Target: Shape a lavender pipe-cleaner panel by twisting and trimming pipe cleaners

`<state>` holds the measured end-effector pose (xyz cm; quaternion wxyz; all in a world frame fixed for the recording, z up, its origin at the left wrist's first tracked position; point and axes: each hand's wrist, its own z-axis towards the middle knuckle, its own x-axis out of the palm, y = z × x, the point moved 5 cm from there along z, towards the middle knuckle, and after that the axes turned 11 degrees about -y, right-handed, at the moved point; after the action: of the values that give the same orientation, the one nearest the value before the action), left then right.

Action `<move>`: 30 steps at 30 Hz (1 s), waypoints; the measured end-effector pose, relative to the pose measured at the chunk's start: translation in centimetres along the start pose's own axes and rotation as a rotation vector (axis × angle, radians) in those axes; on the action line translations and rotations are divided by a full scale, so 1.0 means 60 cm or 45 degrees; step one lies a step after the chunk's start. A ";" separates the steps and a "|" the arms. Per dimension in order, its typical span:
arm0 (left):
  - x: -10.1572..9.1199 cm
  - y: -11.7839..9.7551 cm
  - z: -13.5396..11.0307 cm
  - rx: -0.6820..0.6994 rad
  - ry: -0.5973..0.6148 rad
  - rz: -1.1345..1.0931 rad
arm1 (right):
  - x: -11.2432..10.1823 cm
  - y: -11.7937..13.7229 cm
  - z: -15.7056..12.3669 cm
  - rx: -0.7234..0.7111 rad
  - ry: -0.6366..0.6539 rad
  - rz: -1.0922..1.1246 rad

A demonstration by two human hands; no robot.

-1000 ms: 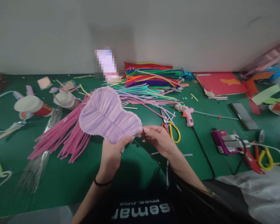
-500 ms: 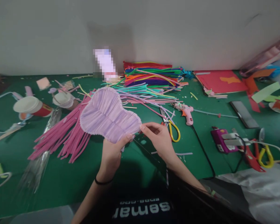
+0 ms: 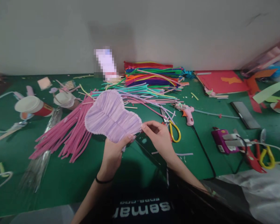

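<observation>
Probably the lilac pleated piece [image 3: 113, 115] is very light and fairly soft, with a rim that lends it some stiffness; it does not look slippery, but its fine pleats could crush or pull apart under a hard squeeze, so a gentle pinch on the bumpy border, or flat support from beneath near the narrow middle, looks the safest hold. It is held up in front of the person, above the green table [image 3: 80, 189], its left lobe overlapping the pink fuzzy stems [image 3: 65, 135] in the view. The left hand [image 3: 114, 152] grips its lower edge, thumb lying on the front and the fingers mostly hidden behind. The right hand [image 3: 159, 137] has thumb and forefinger brought close together at the right-hand tip; whether they pinch the rim itself or a fine strand beside it, I cannot tell at this blur. In shape it has two rounded lobes, the larger one at upper left and the smaller at lower right, with a pinched waist between them. Close ribs of paler and deeper lilac run out from a slanting central seam to the whitish-lilac, bobbly outline. A thin dark strand [image 3: 149, 151] trails below it, between the two wrists.
</observation>
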<state>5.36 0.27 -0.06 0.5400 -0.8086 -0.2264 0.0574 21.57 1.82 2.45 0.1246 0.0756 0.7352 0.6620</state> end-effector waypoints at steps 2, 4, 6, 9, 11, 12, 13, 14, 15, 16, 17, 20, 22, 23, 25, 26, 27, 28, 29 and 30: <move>-0.001 0.004 0.004 -0.042 0.020 -0.071 | 0.000 -0.003 0.005 0.005 0.041 0.036; -0.002 0.008 0.008 -0.092 0.053 -0.109 | -0.002 -0.004 0.010 -0.025 0.079 0.055; -0.003 0.014 0.012 -0.141 0.096 -0.122 | -0.004 -0.002 0.014 -0.066 0.101 0.030; -0.004 0.020 0.014 -0.214 0.171 -0.150 | -0.009 0.002 0.016 -0.123 0.077 -0.020; -0.004 0.021 0.015 -0.230 0.189 -0.168 | -0.010 0.005 0.014 -0.151 0.055 -0.004; -0.004 0.021 0.015 -0.233 0.182 -0.175 | -0.009 0.004 0.012 -0.143 0.055 0.027; -0.005 0.020 0.015 -0.235 0.168 -0.181 | -0.008 0.001 0.010 -0.110 0.067 0.070; -0.006 0.020 0.016 -0.236 0.149 -0.192 | -0.006 -0.004 0.007 -0.052 0.098 0.120; -0.006 0.019 0.016 -0.237 0.133 -0.204 | -0.002 -0.011 0.004 0.027 0.148 0.172; -0.006 0.018 0.016 -0.237 0.122 -0.214 | 0.003 -0.019 0.000 0.113 0.214 0.222; -0.006 0.018 0.016 -0.232 0.119 -0.221 | 0.008 -0.026 -0.004 0.191 0.280 0.261; -0.007 0.015 0.016 -0.186 0.118 -0.225 | 0.015 -0.035 -0.014 0.280 0.364 0.288; -0.010 0.013 0.015 -0.130 0.071 -0.197 | 0.013 -0.033 -0.015 0.227 0.291 0.212; -0.012 0.014 0.014 -0.099 0.042 -0.178 | 0.012 -0.030 -0.014 0.192 0.247 0.163; -0.013 0.017 0.010 -0.051 0.004 -0.140 | 0.012 -0.027 -0.013 0.140 0.186 0.088; -0.012 0.021 0.007 -0.045 0.005 -0.128 | 0.013 -0.026 -0.012 0.129 0.170 0.071; -0.010 0.026 0.003 -0.054 0.023 -0.124 | 0.014 -0.027 -0.010 0.129 0.160 0.065; -0.009 0.032 -0.002 -0.072 0.050 -0.127 | 0.014 -0.029 -0.008 0.136 0.156 0.066; -0.009 0.038 -0.007 -0.097 0.085 -0.126 | 0.014 -0.031 -0.006 0.144 0.158 0.072; -0.010 0.043 -0.012 -0.128 0.135 -0.106 | 0.014 -0.032 -0.002 0.150 0.168 0.083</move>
<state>5.83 -1.42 -2.15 0.5119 -0.8265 -0.2335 -0.0194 20.86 1.70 0.50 0.0494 0.0630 0.7767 0.6248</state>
